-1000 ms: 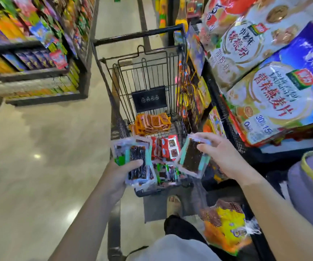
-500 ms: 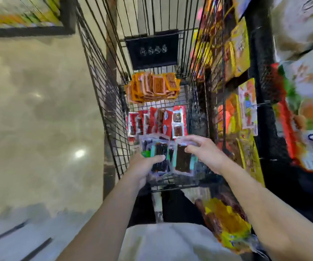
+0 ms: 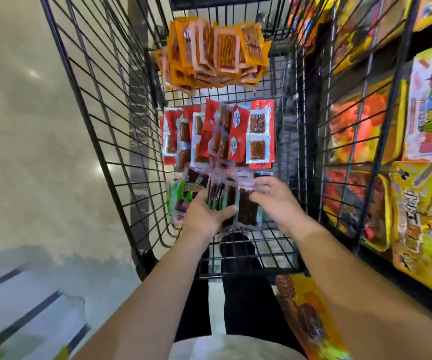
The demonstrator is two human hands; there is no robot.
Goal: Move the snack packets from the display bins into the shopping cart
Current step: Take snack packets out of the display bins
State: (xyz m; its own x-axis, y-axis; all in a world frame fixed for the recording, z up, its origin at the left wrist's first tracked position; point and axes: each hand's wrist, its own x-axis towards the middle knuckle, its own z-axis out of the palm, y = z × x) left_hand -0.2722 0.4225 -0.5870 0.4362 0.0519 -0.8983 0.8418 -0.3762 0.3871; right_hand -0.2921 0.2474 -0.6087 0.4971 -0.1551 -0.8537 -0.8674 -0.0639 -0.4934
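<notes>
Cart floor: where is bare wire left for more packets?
Bare wire shows at the near end of the cart, between the left hand, right hand and near wall; in a strip between the orange packets and red packets; and right of the red ones along the side wall. The middle and left, around the green packets, are crowded.

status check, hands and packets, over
Left hand grips teal packets; right hand pinches one dark packet. Both low inside cart. Nothing blocking.

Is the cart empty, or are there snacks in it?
Not empty. The cart holds orange packets and red packets lying on its wire floor.
</notes>
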